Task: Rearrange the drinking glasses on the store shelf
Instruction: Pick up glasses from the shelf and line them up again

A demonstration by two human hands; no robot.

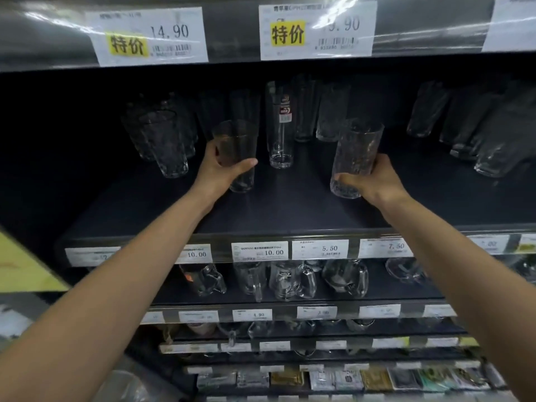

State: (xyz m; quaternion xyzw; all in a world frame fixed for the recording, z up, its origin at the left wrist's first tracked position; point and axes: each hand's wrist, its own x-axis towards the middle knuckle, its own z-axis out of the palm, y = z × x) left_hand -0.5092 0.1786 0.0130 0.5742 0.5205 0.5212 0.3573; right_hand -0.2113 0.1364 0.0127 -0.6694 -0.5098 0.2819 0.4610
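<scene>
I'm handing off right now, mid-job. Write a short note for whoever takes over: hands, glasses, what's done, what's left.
Left hand grips a smooth glass around its middle.
Right hand grips a textured glass near its base, slightly tilted.
Unclear whether either base touches the shelf.
A tall labelled glass stands behind and between them; textured group at left, more glasses at right.
Done: both glasses in hand.
Left: probably set each with its matching kind, then release.

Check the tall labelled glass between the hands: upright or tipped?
Upright: the labelled glass stands on its base on the shelf, mouth up.
</scene>
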